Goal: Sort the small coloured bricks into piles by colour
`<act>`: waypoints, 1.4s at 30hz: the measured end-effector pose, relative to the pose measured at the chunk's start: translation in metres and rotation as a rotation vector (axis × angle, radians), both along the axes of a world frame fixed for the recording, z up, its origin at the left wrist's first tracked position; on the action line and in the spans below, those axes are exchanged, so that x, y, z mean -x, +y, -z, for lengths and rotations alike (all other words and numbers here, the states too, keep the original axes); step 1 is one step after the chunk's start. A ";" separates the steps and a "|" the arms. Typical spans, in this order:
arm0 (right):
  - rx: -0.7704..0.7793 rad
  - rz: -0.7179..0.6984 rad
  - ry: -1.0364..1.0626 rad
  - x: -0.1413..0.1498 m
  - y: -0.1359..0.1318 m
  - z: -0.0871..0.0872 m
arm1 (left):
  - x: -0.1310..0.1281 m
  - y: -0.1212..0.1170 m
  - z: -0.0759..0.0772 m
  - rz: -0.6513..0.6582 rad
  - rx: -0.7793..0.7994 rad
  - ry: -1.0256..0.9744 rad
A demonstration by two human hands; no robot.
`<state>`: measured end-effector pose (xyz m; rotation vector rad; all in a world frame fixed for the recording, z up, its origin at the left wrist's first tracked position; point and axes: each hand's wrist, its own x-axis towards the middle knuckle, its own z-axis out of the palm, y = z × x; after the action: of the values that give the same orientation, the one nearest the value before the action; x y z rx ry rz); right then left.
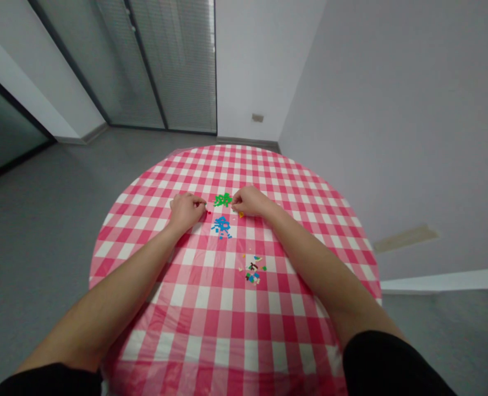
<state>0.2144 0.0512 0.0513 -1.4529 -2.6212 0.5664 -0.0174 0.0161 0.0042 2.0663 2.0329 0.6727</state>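
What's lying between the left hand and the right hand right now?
The head view shows a cluster of small green pieces on the checked tablecloth between the left hand and the right hand.

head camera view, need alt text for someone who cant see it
The left hand and right hand reach over a round table's pink-and-white gingham cloth, either side of a cluster of small green pieces. Blue pieces lie just nearer the person, and a mixed-colour pile nearer still.

tablecloth (210,308): glossy, smooth plastic | small bricks (223,200): shiny plastic | floor (41,247): matt, smooth | wall (392,137): matt paint
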 end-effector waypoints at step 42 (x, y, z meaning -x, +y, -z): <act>0.136 -0.234 0.164 -0.047 -0.076 -0.012 | 0.004 -0.001 0.009 0.073 -0.120 -0.091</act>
<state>0.2610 -0.0247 0.0636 -1.0820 -2.6825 0.8641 -0.0212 0.0146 -0.0050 2.1211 1.9016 0.8783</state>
